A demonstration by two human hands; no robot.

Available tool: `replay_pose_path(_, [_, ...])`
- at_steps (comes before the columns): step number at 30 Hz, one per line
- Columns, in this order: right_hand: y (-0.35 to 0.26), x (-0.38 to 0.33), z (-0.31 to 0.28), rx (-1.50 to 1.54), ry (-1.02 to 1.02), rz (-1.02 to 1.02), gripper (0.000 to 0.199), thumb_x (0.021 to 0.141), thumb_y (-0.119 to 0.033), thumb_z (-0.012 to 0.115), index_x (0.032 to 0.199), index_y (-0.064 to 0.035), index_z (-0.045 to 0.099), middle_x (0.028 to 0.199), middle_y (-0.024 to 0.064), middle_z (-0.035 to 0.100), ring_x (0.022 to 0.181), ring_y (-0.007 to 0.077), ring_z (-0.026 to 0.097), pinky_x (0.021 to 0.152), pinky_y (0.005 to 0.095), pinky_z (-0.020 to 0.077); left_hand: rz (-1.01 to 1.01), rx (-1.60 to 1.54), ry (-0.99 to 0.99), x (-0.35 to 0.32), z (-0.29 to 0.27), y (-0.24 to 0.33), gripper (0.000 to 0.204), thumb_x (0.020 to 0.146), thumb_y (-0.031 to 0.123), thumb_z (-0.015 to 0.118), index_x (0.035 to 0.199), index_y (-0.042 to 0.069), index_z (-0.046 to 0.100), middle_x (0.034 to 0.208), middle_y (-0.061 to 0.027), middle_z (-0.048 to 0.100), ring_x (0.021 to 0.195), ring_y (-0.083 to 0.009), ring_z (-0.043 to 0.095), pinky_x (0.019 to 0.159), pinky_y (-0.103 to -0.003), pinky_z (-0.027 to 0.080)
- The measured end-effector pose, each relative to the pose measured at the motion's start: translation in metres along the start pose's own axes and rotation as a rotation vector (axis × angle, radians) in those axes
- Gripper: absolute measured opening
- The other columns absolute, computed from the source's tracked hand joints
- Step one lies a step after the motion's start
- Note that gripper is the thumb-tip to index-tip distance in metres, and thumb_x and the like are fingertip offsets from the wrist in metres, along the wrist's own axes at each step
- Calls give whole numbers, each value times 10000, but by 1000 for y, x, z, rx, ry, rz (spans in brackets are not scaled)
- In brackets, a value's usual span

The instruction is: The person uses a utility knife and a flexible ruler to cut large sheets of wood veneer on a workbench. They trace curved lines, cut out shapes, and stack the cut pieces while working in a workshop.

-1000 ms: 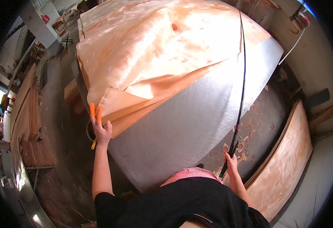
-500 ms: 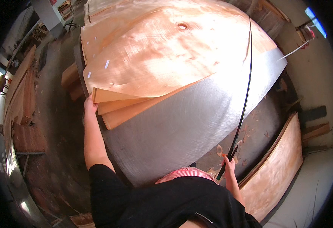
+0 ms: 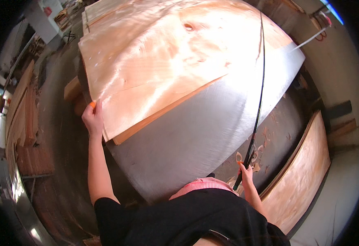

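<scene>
Gripping the left edge of the top veneer sheet, the left hand is sitting at about 9 o'clock of the stack, fingers curled around the sheet's edge, orange fingertip covers showing. Veneer sheet is lying flat on a stack of more veneer, its lower corner pointing toward 6 o'clock. Stack is resting on a grey metal bench that is filling the middle of the view. Right hand is at about 5 o'clock, just off the bench's near right edge, closed around the lower end of a long thin black rod; rod is running up toward 12 o'clock across the bench and over the veneer's right part. Small wood scraps are lying on the floor near the right hand. Another veneer-faced board is lying at 4 o'clock, well apart from the bench. Wooden planks are stacked at 9 o'clock by the far left. Person is wearing a black top, with a pink striped piece showing below the bench edge.
</scene>
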State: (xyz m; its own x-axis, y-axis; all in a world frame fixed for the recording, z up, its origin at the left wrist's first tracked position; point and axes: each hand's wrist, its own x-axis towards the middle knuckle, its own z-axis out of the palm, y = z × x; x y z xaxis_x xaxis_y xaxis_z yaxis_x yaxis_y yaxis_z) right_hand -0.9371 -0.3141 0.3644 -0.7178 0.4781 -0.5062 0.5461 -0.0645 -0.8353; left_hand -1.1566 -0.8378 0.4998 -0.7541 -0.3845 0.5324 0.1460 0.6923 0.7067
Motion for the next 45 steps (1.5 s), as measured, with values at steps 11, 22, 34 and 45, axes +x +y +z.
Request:
replay_pose_path(11, [0, 10, -7, 44, 190, -156, 132, 760, -161, 560, 753, -29, 569, 468, -17, 427, 368, 67, 372, 358, 206, 287, 363, -74, 35, -82, -35, 46, 69, 766, -11, 514, 737, -74, 515, 658, -147, 544, 568, -243, 537, 507, -292, 413])
replay_pose_path(22, [3, 16, -13, 74, 208, -190, 118, 735, -128, 585, 770, -45, 507, 524, -15, 443, 404, 71, 406, 368, 214, 311, -611, -494, 40, -185, -58, -27, 254, 813, 195, 513, 886, -47, 544, 871, -124, 576, 774, -188, 547, 678, -307, 448])
replay_pose_path(34, [12, 24, -22, 77, 192, -223, 106, 740, -136, 561, 776, -42, 527, 518, -19, 441, 415, 64, 410, 381, 205, 323, -1440, -515, -428, -385, 19, -151, 180, 788, 225, 570, 823, 51, 540, 679, -23, 562, 587, -134, 546, 482, -239, 437])
replay_pose_path(45, [19, 24, 16, 142, 122, -194, 177, 795, -222, 555, 772, -47, 571, 488, -32, 414, 406, 60, 378, 384, 207, 292, -453, 482, -1598, -284, 33, -106, 424, 814, 386, 447, 741, 1, 608, 681, -76, 625, 544, -153, 584, 560, -271, 457])
